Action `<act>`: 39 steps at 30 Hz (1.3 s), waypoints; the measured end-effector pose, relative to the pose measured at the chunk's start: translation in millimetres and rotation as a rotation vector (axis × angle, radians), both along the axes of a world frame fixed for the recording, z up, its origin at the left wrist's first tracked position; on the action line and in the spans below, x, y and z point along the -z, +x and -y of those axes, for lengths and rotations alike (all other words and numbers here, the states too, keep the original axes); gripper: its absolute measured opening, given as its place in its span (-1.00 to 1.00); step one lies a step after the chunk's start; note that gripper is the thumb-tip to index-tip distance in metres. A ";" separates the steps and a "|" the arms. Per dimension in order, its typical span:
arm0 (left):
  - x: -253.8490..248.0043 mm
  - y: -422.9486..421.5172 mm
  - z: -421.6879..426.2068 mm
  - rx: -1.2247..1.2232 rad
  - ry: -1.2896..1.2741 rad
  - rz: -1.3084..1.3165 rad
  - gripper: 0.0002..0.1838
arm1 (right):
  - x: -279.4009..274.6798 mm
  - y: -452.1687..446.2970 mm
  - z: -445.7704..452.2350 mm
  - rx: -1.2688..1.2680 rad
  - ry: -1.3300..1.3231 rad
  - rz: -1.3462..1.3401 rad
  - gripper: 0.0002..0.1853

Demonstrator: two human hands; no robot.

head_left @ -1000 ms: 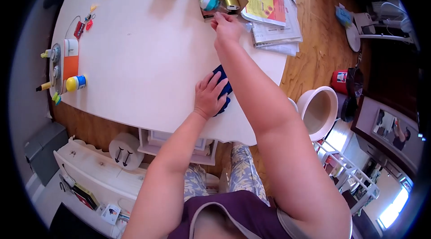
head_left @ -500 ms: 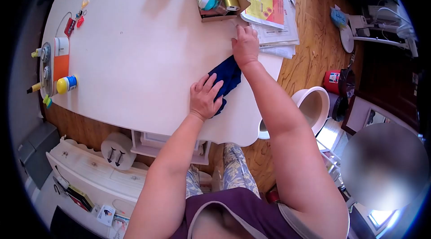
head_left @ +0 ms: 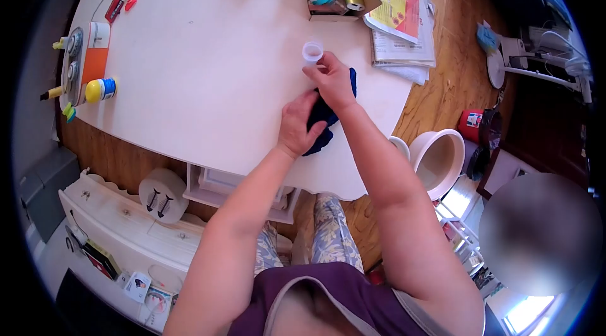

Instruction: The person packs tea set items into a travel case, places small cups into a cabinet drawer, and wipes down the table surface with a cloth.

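A small translucent plastic cup [head_left: 312,53] is pinched at its side between the thumb and fingers of my right hand [head_left: 333,81], just above the white table. A dark blue cloth [head_left: 321,114] lies bunched on the tabletop beneath and between my hands, and part of it is hidden. My left hand [head_left: 298,125] rests on the cloth's left side, with folds between the thumb and the curled fingers.
An open cardboard box [head_left: 334,17] holds a gold cylinder and a white-and-teal item. Papers [head_left: 404,46] lie on its right. On the table's left are a yellow-capped bottle [head_left: 101,90] and an orange-and-white box [head_left: 97,61]. A bucket [head_left: 437,162] stands on the floor at right.
My right hand has come away from the papers' edge and now holds the small cup. My left hand has turned from lying flat to curling at the cloth, which is more bunched.
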State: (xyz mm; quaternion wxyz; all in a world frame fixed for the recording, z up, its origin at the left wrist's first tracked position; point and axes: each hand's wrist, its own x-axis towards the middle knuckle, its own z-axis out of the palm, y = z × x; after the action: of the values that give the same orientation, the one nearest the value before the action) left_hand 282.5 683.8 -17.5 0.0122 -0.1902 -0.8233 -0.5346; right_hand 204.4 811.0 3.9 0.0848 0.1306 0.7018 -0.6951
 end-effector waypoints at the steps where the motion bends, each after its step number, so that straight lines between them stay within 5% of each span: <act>1: 0.1 -0.5 2.2 0.001 0.003 -0.002 -0.43 | 2.9 4.8 0.5 -0.047 0.260 -0.133 -0.69; 2: -5.9 -1.4 5.4 -0.217 -0.005 0.001 -0.44 | 3.5 10.0 1.4 -0.095 0.519 -0.262 -0.68; 4: -8.5 -1.9 7.1 -0.443 -0.025 0.009 -0.44 | 3.4 21.7 5.2 -0.094 0.523 -0.329 -0.65; 6: -2.3 -17.4 13.3 -0.486 0.515 0.305 -0.48 | 6.6 23.4 15.8 -0.386 0.627 -0.534 -0.65; 8: 0.2 -30.1 30.8 -0.515 0.159 0.238 -0.50 | 1.9 27.1 27.2 -0.491 0.591 -0.400 -0.59; 11: -22.9 -48.5 70.5 -0.572 0.170 0.341 -0.51 | -2.4 21.2 40.2 -0.500 0.978 -0.498 -0.48; 16: -3.2 -106.9 202.2 -0.976 -0.211 0.036 -0.50 | 26.5 22.4 28.0 -0.345 1.367 -0.287 -0.50; 22: 7.7 -165.2 366.8 -1.223 -0.291 0.040 -0.51 | 40.4 20.2 28.7 -0.352 1.416 -0.276 -0.48; 24: 42.0 -172.3 406.2 -1.269 -0.652 -0.179 -0.57 | 37.3 20.5 20.6 -0.384 1.427 -0.218 -0.47; 25: 27.2 -172.2 402.4 -1.250 -0.458 0.030 -0.53 | 43.3 21.5 19.3 -0.389 1.440 -0.248 -0.45; 27: 41.7 -172.8 429.0 -1.207 -0.531 0.123 -0.43 | 30.4 20.2 24.4 -0.338 1.303 -0.221 -0.50; 34: 1.5 -165.5 364.8 -1.224 -0.144 0.279 -0.25 | 17.0 18.3 26.0 -0.260 1.209 -0.250 -0.57; 36: -4.2 -158.0 352.0 -1.324 -0.612 0.065 -0.30 | 17.7 19.3 24.4 -0.247 1.191 -0.246 -0.57; 39: -4.8 -146.7 328.5 -1.203 -0.523 -0.134 -0.38 | 18.0 17.8 23.1 -0.252 1.179 -0.269 -0.58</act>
State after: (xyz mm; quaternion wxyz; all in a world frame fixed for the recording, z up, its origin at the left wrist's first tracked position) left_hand 135.8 355.3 -12.7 0.3134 0.2736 -0.8862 -0.2040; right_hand 222.3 787.9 -14.1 -0.0093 -0.0171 0.9825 -0.1853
